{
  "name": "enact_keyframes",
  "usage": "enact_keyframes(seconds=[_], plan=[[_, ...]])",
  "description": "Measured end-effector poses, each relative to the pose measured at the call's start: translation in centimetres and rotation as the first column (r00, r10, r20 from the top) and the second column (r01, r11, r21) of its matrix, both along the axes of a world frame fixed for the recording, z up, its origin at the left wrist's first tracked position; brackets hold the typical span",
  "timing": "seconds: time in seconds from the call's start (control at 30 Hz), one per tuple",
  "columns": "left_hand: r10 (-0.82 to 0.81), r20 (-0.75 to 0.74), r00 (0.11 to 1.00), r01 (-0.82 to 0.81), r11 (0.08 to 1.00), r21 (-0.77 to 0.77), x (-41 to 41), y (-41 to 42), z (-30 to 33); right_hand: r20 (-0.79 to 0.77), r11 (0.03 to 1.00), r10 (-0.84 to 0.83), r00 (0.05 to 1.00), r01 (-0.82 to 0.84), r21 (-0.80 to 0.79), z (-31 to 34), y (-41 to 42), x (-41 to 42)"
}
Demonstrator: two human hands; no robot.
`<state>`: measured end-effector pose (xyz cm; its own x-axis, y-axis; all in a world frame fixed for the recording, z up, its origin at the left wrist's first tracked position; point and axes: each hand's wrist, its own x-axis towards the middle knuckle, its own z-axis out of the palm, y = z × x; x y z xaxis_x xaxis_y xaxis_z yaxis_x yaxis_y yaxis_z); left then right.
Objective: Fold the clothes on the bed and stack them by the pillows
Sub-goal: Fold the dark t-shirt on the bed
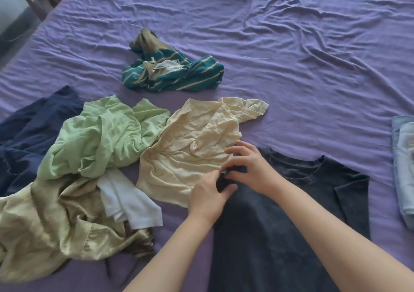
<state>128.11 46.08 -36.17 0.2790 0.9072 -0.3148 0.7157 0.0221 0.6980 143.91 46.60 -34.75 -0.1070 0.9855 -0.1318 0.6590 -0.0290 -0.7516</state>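
The dark grey T-shirt (pixel 280 235) lay spread on the purple bed (pixel 291 56), collar away from the person, and serves here as the landmark. Both hands met at its left shoulder: the left hand (pixel 208 198) and the right hand (pixel 248 168) each pinched the bunched sleeve cloth between curled fingers. The shirt looked light, limp and creased, so it would likely sag and needs hold at seams or corners. Left of it, touching, lay the cream shirt (pixel 197 148), then the light green shirt (pixel 100 139). Beyond it sat a striped teal garment (pixel 179 74). To its right lay folded pale jeans (pixel 405 168).
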Motion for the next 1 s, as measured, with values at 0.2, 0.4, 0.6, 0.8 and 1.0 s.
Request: enact_keyframes(seconds=[0.2,0.4,0.6,0.8,1.0], plan=[[0.004,-0.095,0.995,-0.005,1.000,-0.014,-1.6,-3.7,-1.2,-0.008,0.986,-0.112,0.994,0.110,-0.126,1.1,-2.0,2.5],[-0.228,0.091,0.969,0.218,0.970,0.105,-1.2,-6.8,-1.3,-0.090,0.905,-0.363,0.928,0.328,-0.270,0.1,-5.2,3.9],[-0.464,-0.343,0.817,0.569,0.745,0.348,1.5,-4.2,-3.5,0.378,0.978,-0.132,0.917,0.183,-0.103,-3.0,-8.9,3.9],[-0.510,-0.611,0.605,0.742,0.639,0.202,2.9,-2.8,-8.3,0.694,0.963,-0.031,0.719,0.207,-0.171,-6.7,-14.5,4.8],[-0.447,-0.686,0.573,0.732,0.655,0.185,3.3,-2.9,-8.4,0.706,0.967,-0.068,0.705,0.220,-0.126,-7.3,-19.6,4.5]])
